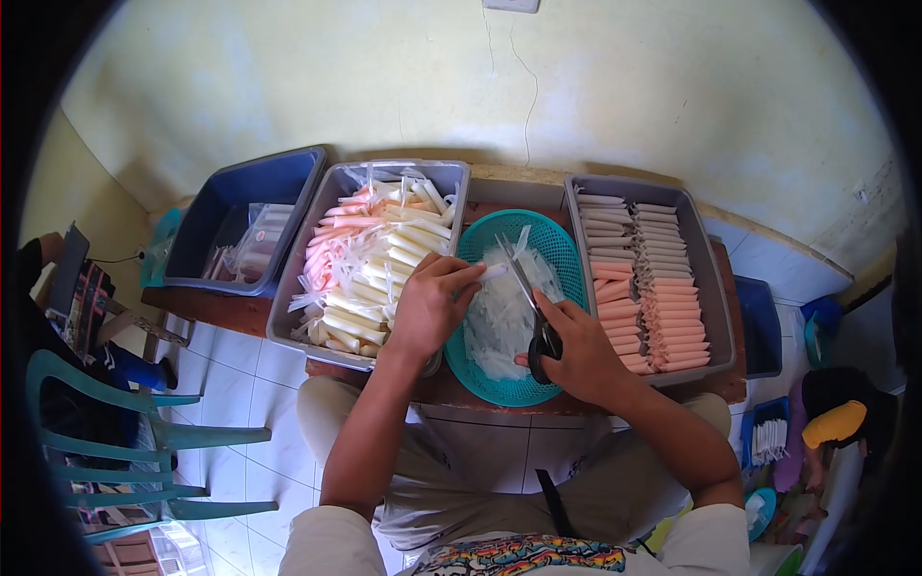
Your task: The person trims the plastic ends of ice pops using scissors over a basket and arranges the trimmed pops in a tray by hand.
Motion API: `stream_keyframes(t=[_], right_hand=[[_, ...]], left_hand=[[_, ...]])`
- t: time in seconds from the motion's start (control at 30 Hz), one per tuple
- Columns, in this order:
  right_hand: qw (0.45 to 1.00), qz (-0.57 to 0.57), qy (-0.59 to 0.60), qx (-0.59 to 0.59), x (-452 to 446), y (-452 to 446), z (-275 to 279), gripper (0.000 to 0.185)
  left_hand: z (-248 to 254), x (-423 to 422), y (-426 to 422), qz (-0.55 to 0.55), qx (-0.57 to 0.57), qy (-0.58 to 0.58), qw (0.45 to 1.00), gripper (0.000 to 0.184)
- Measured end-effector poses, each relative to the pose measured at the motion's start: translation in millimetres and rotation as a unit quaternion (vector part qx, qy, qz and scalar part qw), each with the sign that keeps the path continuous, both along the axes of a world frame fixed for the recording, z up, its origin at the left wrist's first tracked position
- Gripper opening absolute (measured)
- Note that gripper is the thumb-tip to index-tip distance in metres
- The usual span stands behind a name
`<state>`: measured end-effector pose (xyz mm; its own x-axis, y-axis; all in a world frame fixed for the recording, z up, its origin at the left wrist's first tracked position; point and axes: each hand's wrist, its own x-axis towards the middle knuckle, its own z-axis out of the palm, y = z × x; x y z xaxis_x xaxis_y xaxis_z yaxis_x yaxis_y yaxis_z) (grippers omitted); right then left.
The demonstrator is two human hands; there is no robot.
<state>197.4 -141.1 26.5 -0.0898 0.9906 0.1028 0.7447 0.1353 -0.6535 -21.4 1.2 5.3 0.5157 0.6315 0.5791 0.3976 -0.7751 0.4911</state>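
Observation:
My left hand (437,300) is closed in a pinch on a slim plastic tube (494,272), whose pale end sticks out toward the scissors; its rest is hidden by my fingers. In my right hand (579,350) are black-handled scissors (523,274), their blades pointing up and away beside the tube's end. Both hands are above a green mesh basket (468,240) with many clear plastic offcuts (504,331) in it. To the left, a grey bin (279,322) holds a loose heap of cream and pink filled tubes (351,288) with long plastic tails.
At right, a second grey bin (725,317) holds pink and whitish tubes (677,312) in rows. A dark blue bin (182,235) with plastic packs stands far left. Green chairs (106,442) are at lower left. Another person (850,408) is at the right edge.

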Motion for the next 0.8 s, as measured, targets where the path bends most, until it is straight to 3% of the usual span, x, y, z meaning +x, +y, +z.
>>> stream_keyframes(t=[0.37,0.8], right_hand=[[0.994,-0.007,0.043,-0.096,1.3,-1.2,6.7,0.102],[0.991,-0.016,0.078,-0.11,3.4,3.0,-0.5,0.107]], left_hand=[[-2.2,-0.2,2.0,0.0,0.01,0.014,1.0,0.03],[-3.2,-1.9,2.5,0.009,0.003,0.027,1.0,0.03]])
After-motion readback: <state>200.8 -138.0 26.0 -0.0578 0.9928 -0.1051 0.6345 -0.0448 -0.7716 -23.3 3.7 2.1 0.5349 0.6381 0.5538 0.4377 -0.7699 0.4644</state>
